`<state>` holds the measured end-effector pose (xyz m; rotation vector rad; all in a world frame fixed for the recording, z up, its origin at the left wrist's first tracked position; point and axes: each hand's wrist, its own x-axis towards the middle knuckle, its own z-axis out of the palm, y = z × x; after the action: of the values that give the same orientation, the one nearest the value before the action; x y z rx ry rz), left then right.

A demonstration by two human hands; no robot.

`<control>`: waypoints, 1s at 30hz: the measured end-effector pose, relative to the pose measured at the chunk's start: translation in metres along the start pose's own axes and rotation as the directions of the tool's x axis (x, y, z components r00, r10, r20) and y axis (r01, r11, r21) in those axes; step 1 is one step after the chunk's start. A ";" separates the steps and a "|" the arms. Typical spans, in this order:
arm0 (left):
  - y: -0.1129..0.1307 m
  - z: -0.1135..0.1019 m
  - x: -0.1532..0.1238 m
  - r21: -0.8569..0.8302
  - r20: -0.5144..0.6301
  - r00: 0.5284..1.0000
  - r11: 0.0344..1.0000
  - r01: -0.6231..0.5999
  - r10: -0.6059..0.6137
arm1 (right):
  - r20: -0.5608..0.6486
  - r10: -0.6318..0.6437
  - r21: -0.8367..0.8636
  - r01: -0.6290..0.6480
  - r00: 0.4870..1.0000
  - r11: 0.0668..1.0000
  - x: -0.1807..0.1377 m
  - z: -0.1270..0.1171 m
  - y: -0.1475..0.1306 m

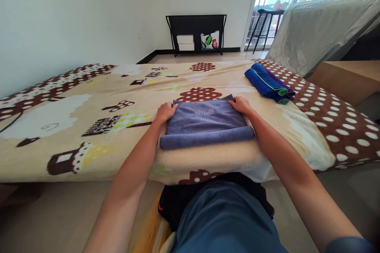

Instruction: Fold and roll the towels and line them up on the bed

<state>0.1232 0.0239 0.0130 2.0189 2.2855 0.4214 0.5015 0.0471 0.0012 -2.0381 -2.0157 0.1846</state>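
Fingers of the left hand [164,112] and right hand [242,106] are curled shut on the two far corners of the towel [208,120]. It lies flat on the bed [89,142] close to the front edge, with its near end doubled into a fat fold. I'd say the trick is moving both corners evenly so the edges line up; wrists sit low, both arms reach forward nearly straight.
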 end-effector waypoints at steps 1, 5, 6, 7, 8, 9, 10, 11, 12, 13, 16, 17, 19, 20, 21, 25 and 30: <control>0.000 0.000 0.001 -0.005 -0.002 1.000 1.000 -0.007 0.007 | -0.012 0.004 -0.001 -0.004 1.000 1.000 -0.001 0.001 -0.001; -0.004 -0.001 0.001 -0.017 -0.042 0.999 1.000 -0.017 0.016 | -0.066 0.009 -0.002 -0.009 0.998 1.000 -0.008 -0.001 -0.002; -0.005 -0.004 0.000 -0.019 -0.053 0.998 1.000 -0.022 0.021 | -0.080 0.004 -0.001 -0.004 0.997 1.000 -0.011 -0.003 -0.002; -0.005 -0.007 -0.001 -0.022 -0.065 0.997 0.999 -0.031 0.029 | -0.098 0.002 0.000 -0.003 0.995 1.000 -0.013 -0.006 -0.002; -0.004 -0.012 -0.003 -0.023 -0.076 0.996 0.999 -0.046 0.044 | -0.120 0.005 0.000 -0.005 0.993 1.000 -0.016 -0.010 -0.003; -0.002 -0.016 -0.006 -0.023 -0.084 0.994 0.997 -0.068 0.066 | -0.141 -0.008 -0.001 0.008 0.990 1.000 -0.020 -0.014 -0.005; 0.003 -0.021 -0.010 -0.022 -0.084 0.992 0.995 -0.099 0.096 | -0.148 -0.053 -0.006 0.053 0.988 0.999 -0.024 -0.018 -0.009; 0.010 -0.024 -0.015 -0.022 -0.071 0.986 0.988 -0.151 0.149 | -0.129 -0.136 -0.010 0.136 0.982 0.991 -0.029 -0.022 -0.015; 0.019 -0.026 -0.021 -0.027 -0.040 0.972 0.972 -0.232 0.230 | -0.081 -0.251 -0.008 0.252 0.964 0.968 -0.036 -0.024 -0.023; 0.030 -0.026 -0.028 -0.042 0.008 0.942 0.942 -0.334 0.335 | -0.006 -0.380 0.008 0.380 0.925 0.925 -0.043 -0.025 -0.033; 0.061 -0.019 -0.048 -0.122 0.214 0.764 0.793 -0.597 0.608 | 0.265 -0.635 0.119 0.629 0.726 0.769 -0.063 -0.021 -0.061; 0.065 -0.015 -0.053 -0.135 0.276 0.722 0.769 -0.624 0.635 | 0.329 -0.653 0.144 0.647 0.682 0.749 -0.068 -0.018 -0.065; 0.058 -0.007 -0.058 -0.113 0.346 0.714 0.782 -0.613 0.609 | 0.386 -0.644 0.150 0.644 0.661 0.750 -0.073 -0.012 -0.061; 0.047 -0.004 -0.058 -0.089 0.345 0.733 0.797 -0.597 0.587 | 0.378 -0.629 0.136 0.632 0.679 0.763 -0.072 -0.009 -0.052; 0.033 -0.002 -0.056 -0.064 0.322 0.758 0.812 -0.580 0.567 | 0.347 -0.607 0.115 0.610 0.715 0.784 -0.071 -0.008 -0.040; -0.030 -0.006 -0.043 0.007 0.222 0.849 0.870 -0.493 0.479 | 0.188 -0.483 0.061 0.480 0.855 0.875 -0.062 -0.007 0.021; -0.043 -0.034 -0.063 -0.027 0.089 0.893 0.897 -0.441 0.442 | 0.031 -0.469 0.109 0.463 0.883 0.879 -0.085 -0.022 0.050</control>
<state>0.0823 -0.0475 0.0272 2.4948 1.7546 0.3442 0.5538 -0.0392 0.0003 -1.4444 -2.4100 0.2387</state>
